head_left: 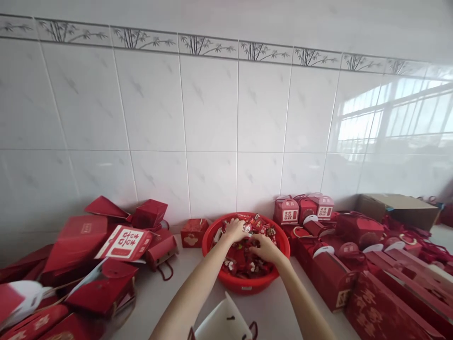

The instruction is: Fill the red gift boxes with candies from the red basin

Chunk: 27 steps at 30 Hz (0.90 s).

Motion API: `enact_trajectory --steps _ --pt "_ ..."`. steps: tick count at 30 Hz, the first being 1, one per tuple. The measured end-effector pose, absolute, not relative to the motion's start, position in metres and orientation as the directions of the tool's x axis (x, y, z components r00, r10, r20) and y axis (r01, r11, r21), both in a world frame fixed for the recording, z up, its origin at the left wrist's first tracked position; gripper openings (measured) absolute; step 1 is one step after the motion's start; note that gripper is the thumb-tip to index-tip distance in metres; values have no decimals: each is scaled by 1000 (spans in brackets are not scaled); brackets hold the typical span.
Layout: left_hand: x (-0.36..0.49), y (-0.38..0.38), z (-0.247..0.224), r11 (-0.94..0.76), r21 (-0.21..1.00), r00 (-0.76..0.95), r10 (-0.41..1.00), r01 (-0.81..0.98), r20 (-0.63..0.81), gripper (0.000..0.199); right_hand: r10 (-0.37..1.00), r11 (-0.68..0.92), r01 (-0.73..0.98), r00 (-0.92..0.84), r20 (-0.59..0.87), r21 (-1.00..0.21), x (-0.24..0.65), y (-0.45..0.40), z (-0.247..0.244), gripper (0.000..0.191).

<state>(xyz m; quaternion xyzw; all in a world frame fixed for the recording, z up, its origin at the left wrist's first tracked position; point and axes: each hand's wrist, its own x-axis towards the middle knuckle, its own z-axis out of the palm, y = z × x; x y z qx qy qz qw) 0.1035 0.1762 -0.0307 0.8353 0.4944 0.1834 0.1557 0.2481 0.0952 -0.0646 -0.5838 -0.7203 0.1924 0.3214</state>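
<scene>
A round red plastic basin (244, 285) stands against the tiled wall, filled with wrapped candies (244, 262), mostly red with some white. My left hand (234, 230) reaches over its back left part, fingers curled down at a red-and-white candy (247, 228). On the right side of the pile, my right hand (266, 248) is low among the candies, with thumb and fingers apart and nothing visible between them. Some fingertips are hidden by the pile. Between my forearms, at the bottom edge, an open box (224, 321) shows its white inside and a dark red cord handle.
Red gift boxes (76, 245) lie heaped at left, some tilted. One small red box (194, 233) sits left of the basin. At right, small upright boxes (286, 211) and rows of longer boxes (329, 274) crowd the counter, with a brown carton (396, 208) behind.
</scene>
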Motion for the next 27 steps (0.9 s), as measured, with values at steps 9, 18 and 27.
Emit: enact_trajectory --steps 9,18,27 --pt "85 177 -34 -489 717 534 823 496 192 47 923 199 542 176 342 -816 256 110 -77 42" --pt "80 157 -46 -342 912 581 799 228 155 58 927 309 222 149 345 -925 260 106 -75 22" --pt "67 149 -62 -281 953 435 876 110 208 60 947 287 116 114 300 -951 258 96 -66 21"
